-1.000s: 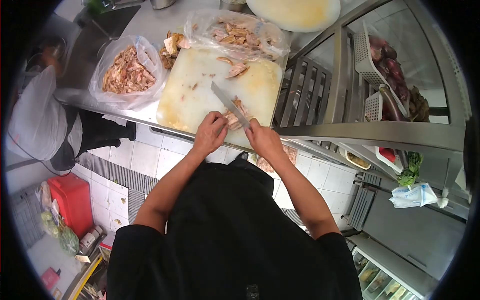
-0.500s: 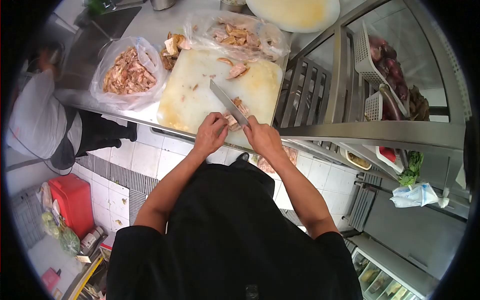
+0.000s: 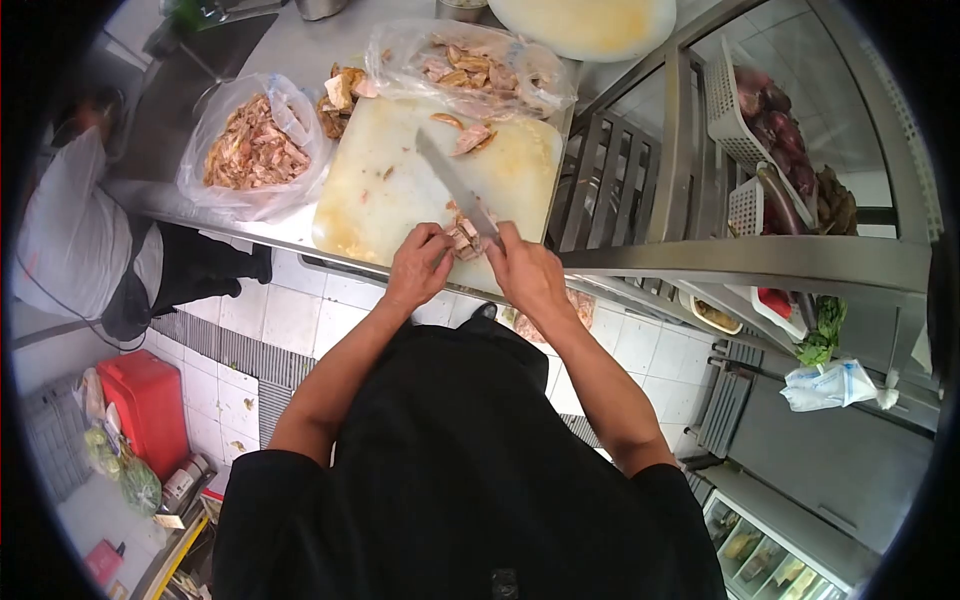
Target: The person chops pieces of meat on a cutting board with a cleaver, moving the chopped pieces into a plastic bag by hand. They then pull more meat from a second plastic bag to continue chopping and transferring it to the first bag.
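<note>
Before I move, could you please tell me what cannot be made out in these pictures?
In the head view:
Grip of the knife, covered by the right hand.
Rest of the metal pot, cut off by the top edge.
Print on the white bag, too small.

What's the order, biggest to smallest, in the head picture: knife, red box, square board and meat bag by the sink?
1. Square board
2. Meat bag
3. Red box
4. Knife

The red box looks farther away, so its real place is unsure.
</note>
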`<state>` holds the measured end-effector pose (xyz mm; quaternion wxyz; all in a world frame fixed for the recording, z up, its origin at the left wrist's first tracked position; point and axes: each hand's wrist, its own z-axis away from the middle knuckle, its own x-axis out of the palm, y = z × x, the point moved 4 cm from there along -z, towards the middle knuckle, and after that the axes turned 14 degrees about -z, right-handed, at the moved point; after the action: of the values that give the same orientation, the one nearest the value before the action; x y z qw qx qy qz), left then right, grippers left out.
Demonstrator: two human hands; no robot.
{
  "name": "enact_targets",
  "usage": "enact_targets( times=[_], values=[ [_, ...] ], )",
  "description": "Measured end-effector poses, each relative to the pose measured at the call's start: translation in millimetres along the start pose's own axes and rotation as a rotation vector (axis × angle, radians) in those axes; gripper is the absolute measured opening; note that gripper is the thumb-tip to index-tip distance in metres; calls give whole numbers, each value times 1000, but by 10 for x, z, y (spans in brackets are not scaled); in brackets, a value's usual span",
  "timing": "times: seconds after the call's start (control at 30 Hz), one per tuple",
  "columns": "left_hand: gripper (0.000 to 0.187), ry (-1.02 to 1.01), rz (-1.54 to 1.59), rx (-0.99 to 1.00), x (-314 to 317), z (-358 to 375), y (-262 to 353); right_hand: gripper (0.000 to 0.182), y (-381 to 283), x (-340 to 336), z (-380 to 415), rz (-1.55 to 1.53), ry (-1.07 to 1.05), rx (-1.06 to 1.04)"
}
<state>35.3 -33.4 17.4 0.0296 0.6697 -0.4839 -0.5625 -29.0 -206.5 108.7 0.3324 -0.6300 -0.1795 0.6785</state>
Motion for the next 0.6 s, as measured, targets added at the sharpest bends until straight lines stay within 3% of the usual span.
enact_targets(
  times=[0.03,0.1,0.13,0.2,0.33,0.4,0.47,0.6],
  values=[
    [16,2,3,-2,-3,-15,16,29,-92,-75,15,3,-2,0],
    [16,4,1,-9,-30,-3,21,30,-273,-253,122,-228,279,-105],
    [16,4,1,-10,-28,0,12,30,-262,-210,161,-228,278,-105],
    [16,7,-2,-8,-8,-11,8,29,-107,-29,207,-202,231,-57],
    [17,20,6,15,-14,-11,-6,27,113,221,30,99,-86,2],
    [16,-2,8,0,-10,5,2,27,12,114,28,90,-60,-31],
    [16,10,18,-7,-22,-13,22,31,-176,-99,46,-83,153,-63],
    [16,8,15,-16,-24,14,-3,30,-199,-82,125,-217,278,-102]
  ],
)
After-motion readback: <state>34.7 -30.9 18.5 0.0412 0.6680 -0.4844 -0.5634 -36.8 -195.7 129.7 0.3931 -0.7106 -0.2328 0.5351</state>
